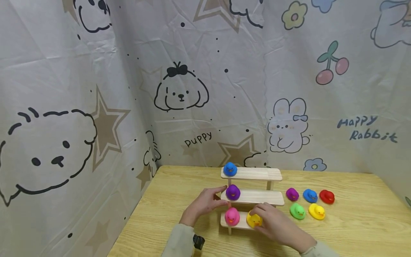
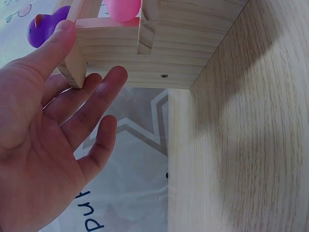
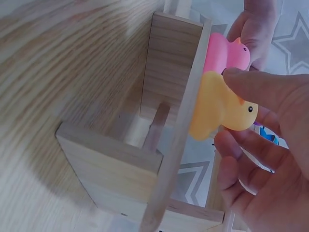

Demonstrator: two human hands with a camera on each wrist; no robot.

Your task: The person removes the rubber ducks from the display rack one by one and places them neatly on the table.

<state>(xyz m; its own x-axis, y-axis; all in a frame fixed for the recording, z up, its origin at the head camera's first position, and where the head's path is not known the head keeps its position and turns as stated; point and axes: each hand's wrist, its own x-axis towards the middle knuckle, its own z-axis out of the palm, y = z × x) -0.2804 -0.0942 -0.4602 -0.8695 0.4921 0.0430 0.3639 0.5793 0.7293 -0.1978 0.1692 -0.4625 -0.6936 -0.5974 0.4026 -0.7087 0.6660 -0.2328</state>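
A three-tier wooden stand (image 1: pixel 261 197) stands on the table. My left hand (image 1: pixel 205 203) grips the left end of its middle board, thumb against the wood (image 2: pixel 75 67) and fingers behind. Thumb and fingers of my right hand (image 1: pixel 277 226) pinch a yellow rubber duck (image 3: pixel 215 106) on the bottom board. Beside it on the left sits a pink duck (image 1: pixel 232 217). A purple duck (image 1: pixel 233 192) is on the middle board near my left fingertips. On the top board, a blue duck (image 1: pixel 230 169) sits at the left end.
Right of the stand, several ducks lie on the wooden table (image 1: pixel 353 232): magenta (image 1: pixel 292 194), blue (image 1: pixel 310 195), red (image 1: pixel 327 196), green (image 1: pixel 297 211) and yellow (image 1: pixel 317 211). A printed curtain (image 1: pixel 205 117) hangs behind and to the left of the table.
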